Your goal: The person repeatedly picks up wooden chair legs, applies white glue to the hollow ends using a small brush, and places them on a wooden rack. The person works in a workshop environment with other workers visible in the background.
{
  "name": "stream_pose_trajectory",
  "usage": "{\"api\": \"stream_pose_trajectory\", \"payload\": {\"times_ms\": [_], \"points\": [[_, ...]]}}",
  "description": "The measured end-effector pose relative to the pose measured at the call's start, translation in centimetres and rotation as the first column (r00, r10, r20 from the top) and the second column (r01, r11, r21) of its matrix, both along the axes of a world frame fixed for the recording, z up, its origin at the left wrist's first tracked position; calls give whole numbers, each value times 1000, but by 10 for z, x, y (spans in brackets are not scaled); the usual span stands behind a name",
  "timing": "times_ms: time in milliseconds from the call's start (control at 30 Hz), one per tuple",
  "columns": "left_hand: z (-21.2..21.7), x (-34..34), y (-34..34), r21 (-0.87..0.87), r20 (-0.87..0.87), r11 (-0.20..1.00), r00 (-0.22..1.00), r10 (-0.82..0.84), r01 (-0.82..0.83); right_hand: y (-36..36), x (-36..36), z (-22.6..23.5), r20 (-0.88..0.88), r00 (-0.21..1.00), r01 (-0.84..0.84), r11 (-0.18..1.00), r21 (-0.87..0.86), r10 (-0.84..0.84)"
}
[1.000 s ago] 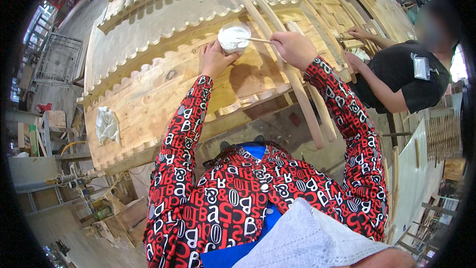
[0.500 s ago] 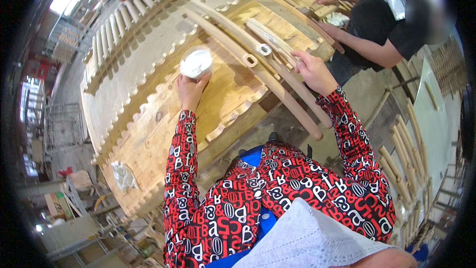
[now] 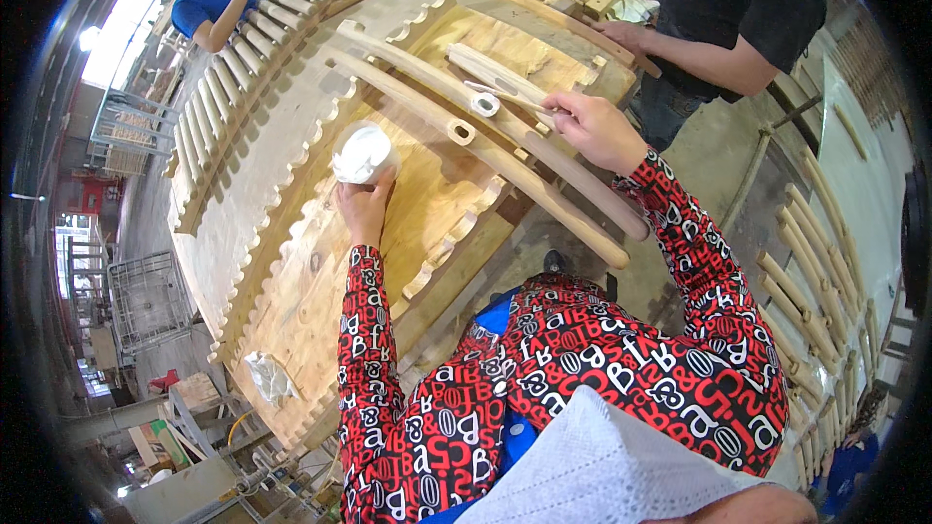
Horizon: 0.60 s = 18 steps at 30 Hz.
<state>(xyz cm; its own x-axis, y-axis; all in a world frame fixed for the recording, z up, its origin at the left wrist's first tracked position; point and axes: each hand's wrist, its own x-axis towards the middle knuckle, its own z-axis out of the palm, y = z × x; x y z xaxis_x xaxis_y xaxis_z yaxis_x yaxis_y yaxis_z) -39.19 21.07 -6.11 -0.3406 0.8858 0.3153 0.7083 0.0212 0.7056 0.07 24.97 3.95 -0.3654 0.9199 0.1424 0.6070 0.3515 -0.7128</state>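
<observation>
Head view: a white tub in one hand, a thin stick at a slotted wooden rail in the other.
The left hand (image 3: pixel 364 211) has its grip curled round the white tub (image 3: pixel 363 154), which holds white paste, above the plywood desk (image 3: pixel 320 306). The right hand (image 3: pixel 594 128) pinches the thin stick (image 3: pixel 529 105) between thumb and fingers; its far end is by the whitish oval slot (image 3: pixel 484 105) of one curved wooden rail (image 3: pixel 555 157), but I cannot tell whether they touch. A second curved rail (image 3: pixel 544 194), also slotted, lies beside it across the desk's notched strips. A crumpled white sheet (image 3: pixel 270 376) lies toward the desk's left end. Co-workers in black (image 3: pixel 714 34) and blue (image 3: pixel 206 8) stand beyond.
</observation>
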Motion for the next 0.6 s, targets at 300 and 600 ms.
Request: {"api": "stream_pose_trajectory", "payload": {"times_ms": [300, 600], "points": [[5, 5, -3, -19, -83, 999, 996, 24, -26, 2, 14, 10, -102, 995, -7, 963, -268, -21], [5, 6, -1, 1, -79, 1000, 997, -1, 1, 1, -2, 1, 329, 938, 96, 993, 63, -111]]}}
